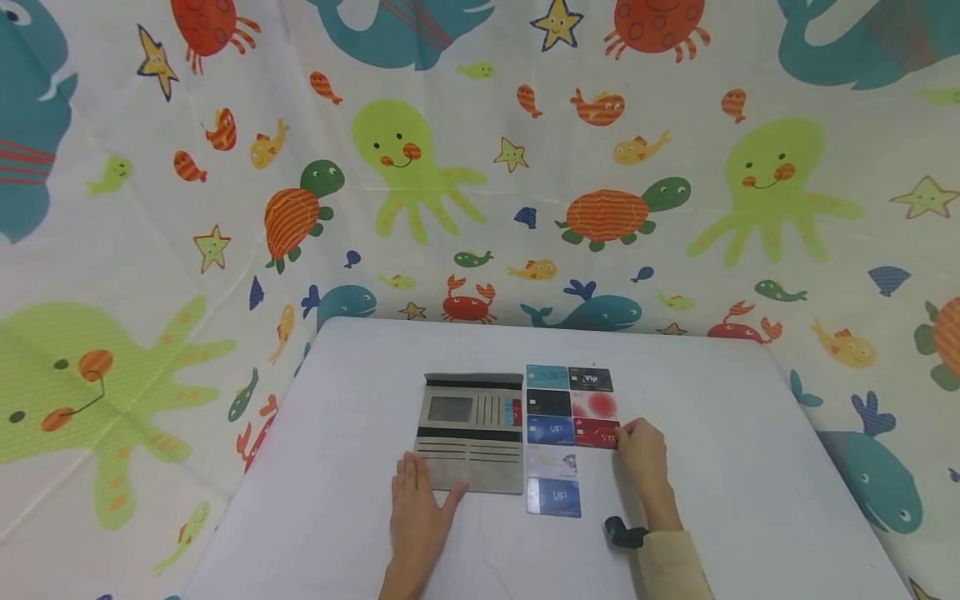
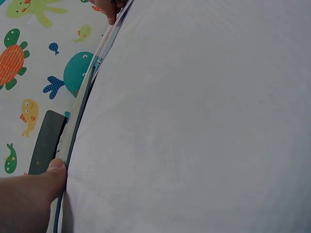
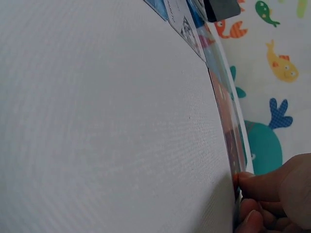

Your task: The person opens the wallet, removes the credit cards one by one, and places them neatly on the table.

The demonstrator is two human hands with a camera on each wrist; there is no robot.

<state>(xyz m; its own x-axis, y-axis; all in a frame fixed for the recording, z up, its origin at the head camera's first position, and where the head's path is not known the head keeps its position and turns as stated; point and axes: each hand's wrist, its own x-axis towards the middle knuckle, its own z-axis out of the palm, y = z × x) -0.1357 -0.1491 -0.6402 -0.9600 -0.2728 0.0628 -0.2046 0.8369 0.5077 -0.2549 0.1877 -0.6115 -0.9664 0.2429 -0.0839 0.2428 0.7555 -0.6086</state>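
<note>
A grey and black wallet (image 1: pixel 468 477) lies open on the white table, with the edges of a blue and a red card showing at its right side. My left hand (image 1: pixel 418 518) rests at the wallet's lower left corner, fingers straight; in the left wrist view its thumb (image 2: pixel 57 167) touches the wallet's edge. Right of the wallet, several cards lie in two columns. At the right column's bottom is a red VIP card (image 1: pixel 596 433), whose right edge my right hand (image 1: pixel 647 462) pinches. The right wrist view shows the curled fingers (image 3: pixel 250 218) at that edge.
The left column holds a teal VIP card (image 1: pixel 547 377), a black card (image 1: pixel 548 403), a blue card (image 1: pixel 551 431), a silver card (image 1: pixel 551 460) and another blue card (image 1: pixel 553 497). Above the red card are a black Vip card (image 1: pixel 590 380) and a pink-patterned card (image 1: pixel 594 405).
</note>
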